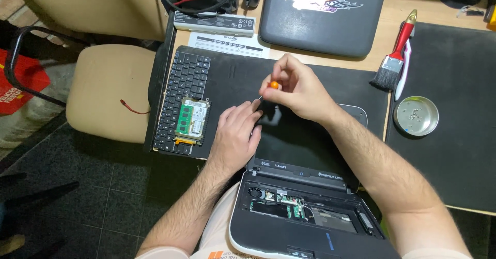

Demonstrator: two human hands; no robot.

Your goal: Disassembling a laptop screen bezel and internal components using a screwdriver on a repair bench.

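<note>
I have the small screwdriver [267,89] with the orange cap pinched in my right hand [297,91], fingers curled tight around its top, the shaft slanting down and left to the upper corner of the opened netbook's screen [297,142]. My left hand [236,135] lies flat and loosely closed on that same corner, fingertips just beside the screwdriver tip; it grips nothing that I can make out. The netbook base [305,223] sits nearest to me with its top cover off, so a fan, a green circuit board and wiring show inside. To the left, on the black mat [232,73], lies the removed keyboard [182,96], and on its lower part rests a hard drive with a green memory module [192,118] on top. Beyond the mat sit a white battery pack [214,22] and a printed sheet [227,44], then a closed dark laptop [323,16]. To the right, a red-handled paintbrush [395,57] lies on the wooden desk, and a round metal tin [416,116] holding small screws rests on a second mat.
</note>
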